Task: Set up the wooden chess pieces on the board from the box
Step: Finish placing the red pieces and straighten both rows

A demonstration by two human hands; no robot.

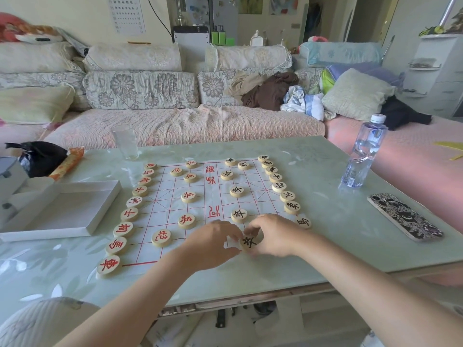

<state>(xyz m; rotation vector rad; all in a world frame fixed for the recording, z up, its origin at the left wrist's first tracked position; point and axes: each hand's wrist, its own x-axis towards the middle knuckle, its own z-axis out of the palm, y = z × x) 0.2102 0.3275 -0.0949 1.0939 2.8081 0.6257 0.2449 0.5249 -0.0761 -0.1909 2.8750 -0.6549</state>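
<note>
A white cloth chess board (215, 196) with red lines lies on the green table. Round wooden pieces stand on it: red-lettered ones in a column along the left edge (123, 230) and several inside, black-lettered ones along the right edge (287, 196) and inside. My right hand (273, 234) pinches a black-lettered piece (249, 242) at the board's near right part. My left hand (213, 242) touches the same piece from the left with its fingertips. The white box (64, 209) lies open left of the board and looks empty.
A water bottle (364, 151) stands at the table's far right, a phone (404, 216) in a patterned case lies near it. A glass (126, 141) stands behind the board. A black bag (41, 156) and an orange packet (67, 162) sit far left. A sofa runs behind the table.
</note>
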